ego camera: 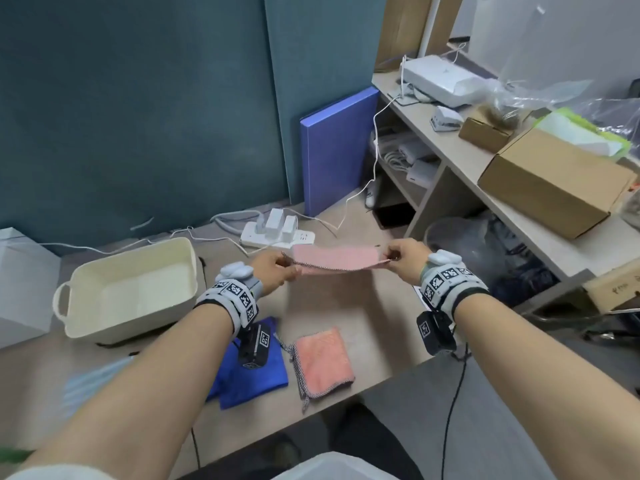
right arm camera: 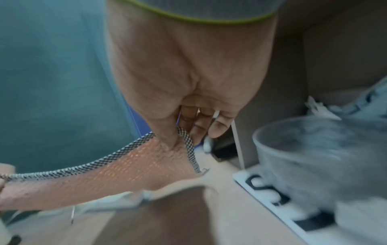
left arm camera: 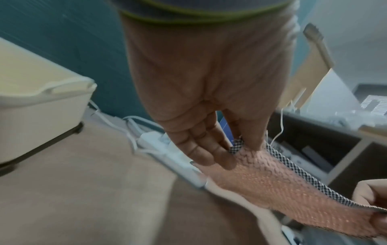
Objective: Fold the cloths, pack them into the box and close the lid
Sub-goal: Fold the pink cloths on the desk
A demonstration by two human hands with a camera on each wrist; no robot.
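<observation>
A pink cloth (ego camera: 337,258) with a checked hem is stretched in the air above the table between my two hands. My left hand (ego camera: 282,266) pinches its left end (left arm camera: 240,149) between thumb and fingers. My right hand (ego camera: 393,255) pinches the right end (right arm camera: 176,144) the same way. A folded pink cloth (ego camera: 323,362) lies near the table's front edge, with a folded blue cloth (ego camera: 251,375) to its left under my left wrist. The cream box (ego camera: 128,289) stands open and empty at the left. No lid is visible.
A white power strip (ego camera: 277,233) with cables lies behind the held cloth. A blue board (ego camera: 337,150) leans on the teal partition. At the right, a shelf unit carries a cardboard box (ego camera: 550,181), and a clear bin (right arm camera: 314,157) stands beneath it. A white box (ego camera: 20,282) sits far left.
</observation>
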